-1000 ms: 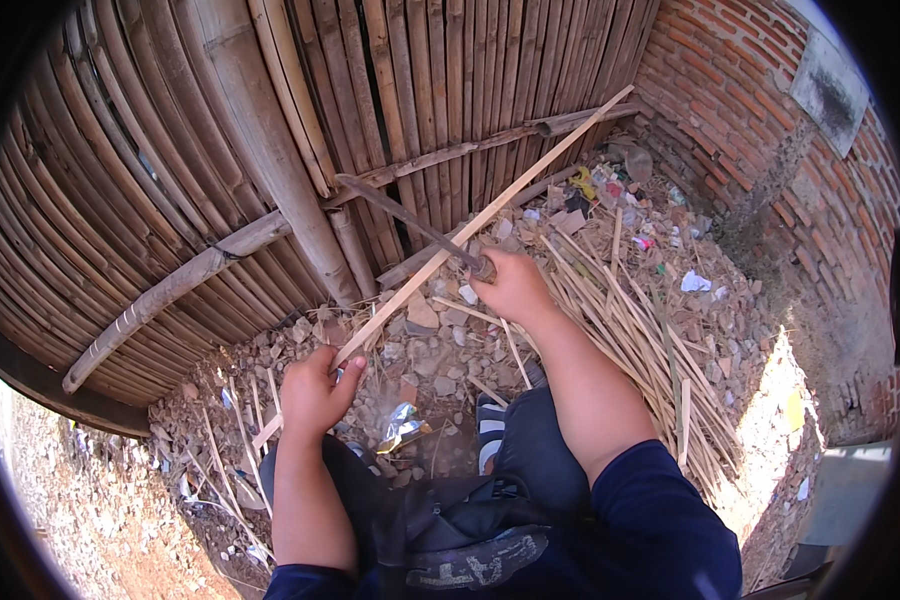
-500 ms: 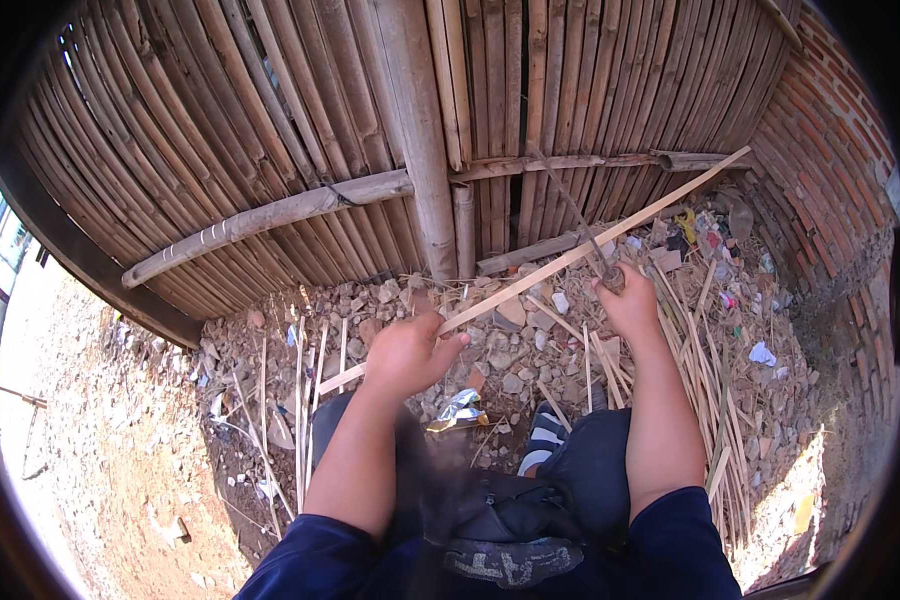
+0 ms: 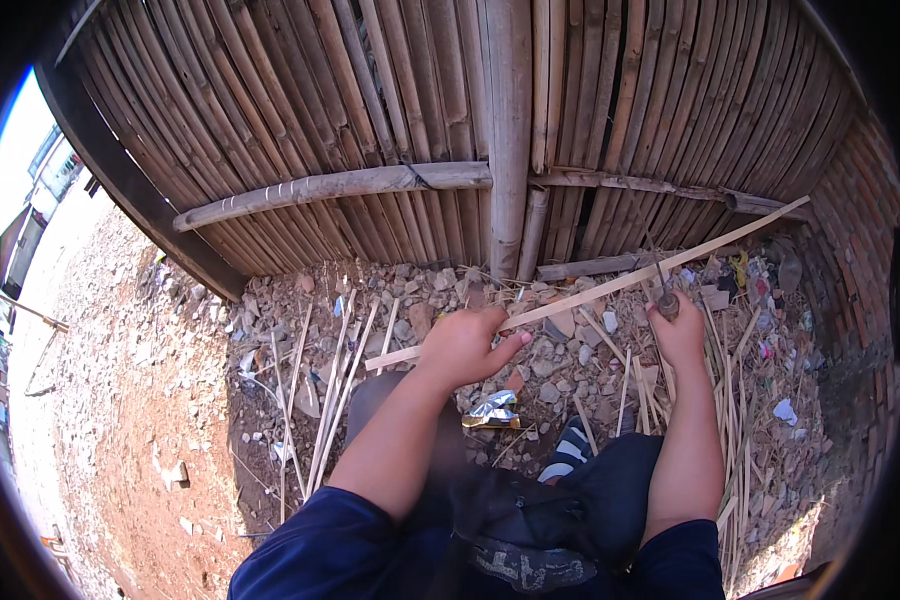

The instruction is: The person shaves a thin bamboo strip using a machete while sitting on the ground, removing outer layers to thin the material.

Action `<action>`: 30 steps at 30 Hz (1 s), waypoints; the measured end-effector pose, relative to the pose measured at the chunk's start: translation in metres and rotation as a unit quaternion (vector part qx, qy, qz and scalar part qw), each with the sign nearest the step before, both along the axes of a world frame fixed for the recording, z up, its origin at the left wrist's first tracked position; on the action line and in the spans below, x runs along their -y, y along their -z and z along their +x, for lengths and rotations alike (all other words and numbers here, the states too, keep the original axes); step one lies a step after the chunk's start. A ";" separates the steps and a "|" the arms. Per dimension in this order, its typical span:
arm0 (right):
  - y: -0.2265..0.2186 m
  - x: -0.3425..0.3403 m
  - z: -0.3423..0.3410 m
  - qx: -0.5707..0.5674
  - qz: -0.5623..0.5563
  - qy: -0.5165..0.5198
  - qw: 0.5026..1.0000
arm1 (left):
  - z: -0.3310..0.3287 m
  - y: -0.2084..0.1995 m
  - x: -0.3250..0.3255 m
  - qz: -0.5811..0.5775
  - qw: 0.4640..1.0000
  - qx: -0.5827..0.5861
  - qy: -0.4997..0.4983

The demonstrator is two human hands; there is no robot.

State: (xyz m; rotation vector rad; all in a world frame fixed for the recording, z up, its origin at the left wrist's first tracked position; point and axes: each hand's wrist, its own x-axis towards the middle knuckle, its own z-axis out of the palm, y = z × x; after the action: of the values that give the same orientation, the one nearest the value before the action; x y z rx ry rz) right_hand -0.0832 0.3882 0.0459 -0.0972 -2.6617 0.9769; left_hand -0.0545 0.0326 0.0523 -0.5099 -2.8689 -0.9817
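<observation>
My left hand is closed round a long, pale bamboo strip, close to its lower left end. From there the strip slants up to the right, its far end reaching toward the brick wall. My right hand grips the handle of a knife. Its thin dark blade points away from me and crosses the strip well to the right of my left hand. Against the fence the blade's tip is hard to make out. Whether the edge touches the strip I cannot tell.
A bamboo slat fence with a thick post stands ahead, and a brick wall at the right. Cut strips lie beside my right leg, others at the left. Rubble and a shiny wrapper cover the ground.
The whole view has swung, so fence, hands and strip appear farther right. The knife blade looks more upright than before. Both hands keep their holds.
</observation>
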 end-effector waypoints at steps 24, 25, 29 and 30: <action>-0.020 0.038 0.010 0.106 0.016 -0.012 0.994 | -0.001 0.014 -0.001 0.011 0.999 0.004 -0.033; -0.019 0.038 0.011 0.106 0.017 0.005 0.994 | -0.002 0.015 -0.005 0.030 0.999 -0.002 -0.026; -0.009 0.030 0.008 0.037 0.108 -0.073 0.991 | -0.002 0.006 -0.003 0.017 0.999 -0.025 -0.019; -0.010 0.026 0.006 0.037 0.088 -0.074 0.993 | -0.001 0.006 -0.003 0.017 0.999 -0.026 -0.013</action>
State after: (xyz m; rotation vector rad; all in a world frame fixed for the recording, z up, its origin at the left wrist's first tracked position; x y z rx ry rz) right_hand -0.0773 0.3623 0.0561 0.1060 -2.8430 0.7906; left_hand -0.0554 0.0354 0.0463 -0.4858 -2.8003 -0.9967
